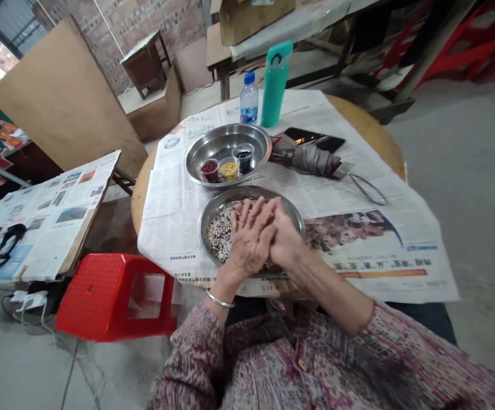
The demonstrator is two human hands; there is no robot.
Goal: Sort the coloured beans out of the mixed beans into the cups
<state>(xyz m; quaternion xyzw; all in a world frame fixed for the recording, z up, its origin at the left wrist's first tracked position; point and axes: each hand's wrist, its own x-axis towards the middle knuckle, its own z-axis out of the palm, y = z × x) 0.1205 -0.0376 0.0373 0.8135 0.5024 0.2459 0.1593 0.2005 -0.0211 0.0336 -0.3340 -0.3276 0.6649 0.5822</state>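
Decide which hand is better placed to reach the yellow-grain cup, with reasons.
Probably the left hand: it lies over the mixed-grain plate, closer to the yellow-grain cup than the right hand, which sits further right.

The mixed grains (pixel 220 233) on the silver plate (pixel 247 192) are speckled: black, white and some reddish-brown together. In the small cups (pixel 229 161), the beans (pixel 209 170) are dark red, the millet (pixel 229 171) is yellow, and the seeds (pixel 244 162) are black. The sleeve (pixel 315 364) has a maroon, pink and cream pattern (a little like marble, I think). The flask (pixel 275 84) is teal green, and the stool (pixel 114 296) is bright red — with many small dots.
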